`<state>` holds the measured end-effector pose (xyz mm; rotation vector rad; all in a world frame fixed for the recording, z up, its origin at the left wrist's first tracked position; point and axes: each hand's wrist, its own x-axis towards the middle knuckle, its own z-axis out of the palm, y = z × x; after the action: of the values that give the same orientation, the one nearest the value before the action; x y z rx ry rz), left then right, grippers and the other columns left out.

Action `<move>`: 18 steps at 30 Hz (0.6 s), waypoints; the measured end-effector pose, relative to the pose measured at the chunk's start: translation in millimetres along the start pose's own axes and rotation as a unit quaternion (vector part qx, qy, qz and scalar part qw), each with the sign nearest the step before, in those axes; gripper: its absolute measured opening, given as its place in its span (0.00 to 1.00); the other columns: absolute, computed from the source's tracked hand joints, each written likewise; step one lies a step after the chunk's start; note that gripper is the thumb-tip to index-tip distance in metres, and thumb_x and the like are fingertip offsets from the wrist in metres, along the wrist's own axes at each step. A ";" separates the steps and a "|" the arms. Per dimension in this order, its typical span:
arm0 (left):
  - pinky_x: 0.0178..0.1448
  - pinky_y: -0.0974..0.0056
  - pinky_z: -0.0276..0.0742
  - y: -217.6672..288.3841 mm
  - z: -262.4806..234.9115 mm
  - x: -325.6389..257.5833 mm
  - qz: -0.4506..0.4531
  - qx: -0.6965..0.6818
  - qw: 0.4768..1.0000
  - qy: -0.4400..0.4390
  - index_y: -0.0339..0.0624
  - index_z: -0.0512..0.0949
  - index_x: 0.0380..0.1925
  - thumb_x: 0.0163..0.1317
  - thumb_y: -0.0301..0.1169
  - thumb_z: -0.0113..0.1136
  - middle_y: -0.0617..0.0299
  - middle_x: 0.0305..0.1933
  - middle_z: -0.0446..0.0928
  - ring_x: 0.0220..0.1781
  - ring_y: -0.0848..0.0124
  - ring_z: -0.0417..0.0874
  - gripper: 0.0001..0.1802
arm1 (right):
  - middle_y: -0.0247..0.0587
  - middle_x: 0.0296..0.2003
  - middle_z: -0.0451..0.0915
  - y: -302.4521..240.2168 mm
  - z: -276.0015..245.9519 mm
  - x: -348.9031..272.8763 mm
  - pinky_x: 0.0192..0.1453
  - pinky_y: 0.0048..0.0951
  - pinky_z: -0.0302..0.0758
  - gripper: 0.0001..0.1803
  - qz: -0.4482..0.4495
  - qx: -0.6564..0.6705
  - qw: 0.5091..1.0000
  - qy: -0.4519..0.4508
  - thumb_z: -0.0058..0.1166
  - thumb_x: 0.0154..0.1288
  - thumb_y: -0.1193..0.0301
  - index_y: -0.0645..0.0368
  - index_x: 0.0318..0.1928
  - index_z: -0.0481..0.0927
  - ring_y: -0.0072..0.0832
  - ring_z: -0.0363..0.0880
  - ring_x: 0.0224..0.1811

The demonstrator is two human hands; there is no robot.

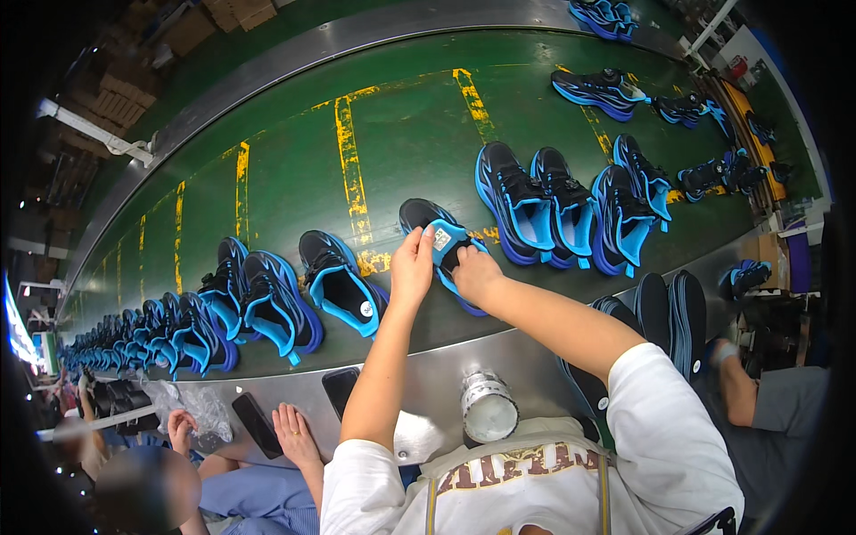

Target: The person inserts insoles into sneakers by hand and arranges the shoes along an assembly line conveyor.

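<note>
A black and blue sneaker (pixel 419 212) rests on the green conveyor belt in front of me, its light-blue lined opening turned toward me. My left hand (pixel 413 269) grips the left side of that opening, with the thumb up near a small white label on the blue lining. Into the opening reach the curled fingers of my right hand (pixel 477 275), next to a dark patch inside the shoe. Their tips are hidden there, so I cannot make out what they hold. Another sneaker (pixel 332 276) with a round white sticker inside stands left of my left hand.
Many matching sneakers line the near edge, with more sneakers (pixel 517 205) to the right. Black insoles (pixel 687 321) lie by my right arm. A clear jar-like container (pixel 489 408) and phones (pixel 257 426) are on the metal ledge. A co-worker's hand (pixel 294 435) rests at the left.
</note>
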<state>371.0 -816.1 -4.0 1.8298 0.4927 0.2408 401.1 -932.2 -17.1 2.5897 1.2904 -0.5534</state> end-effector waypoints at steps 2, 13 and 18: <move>0.25 0.70 0.62 -0.7 -2.7 -1.4 -0.017 0.012 0.999 -0.026 0.33 0.71 0.29 0.58 0.41 0.47 0.57 0.14 0.65 0.20 0.78 0.64 0.18 | 0.45 0.39 0.70 1.7 -9.3 -2.2 0.41 0.29 0.69 0.12 -0.017 -0.031 0.998 -0.053 0.43 0.52 0.71 0.57 0.37 0.77 0.35 0.68 0.42; 0.34 0.65 0.70 -15.6 8.1 -4.0 0.152 0.075 0.980 0.100 0.39 0.65 0.42 0.55 0.28 0.49 0.48 0.46 0.58 0.35 0.60 0.72 0.14 | 0.39 0.35 0.77 15.0 -5.2 3.9 0.53 0.32 0.62 0.15 -0.178 -0.046 0.972 -0.149 0.37 0.56 0.67 0.60 0.35 0.77 0.32 0.73 0.42; 0.39 0.64 0.69 -7.6 9.1 -4.5 0.165 0.127 0.977 0.035 0.38 0.66 0.37 0.48 0.23 0.53 0.47 0.47 0.57 0.39 0.55 0.69 0.14 | 0.44 0.36 0.77 24.1 -44.0 -27.0 0.67 0.31 0.29 0.29 -0.160 0.028 0.946 -0.281 0.27 0.56 0.54 0.63 0.36 0.78 0.27 0.70 0.48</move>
<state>369.0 -824.1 -13.7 2.1578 0.2730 0.4879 416.2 -951.7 34.4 2.0214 1.4849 -1.2875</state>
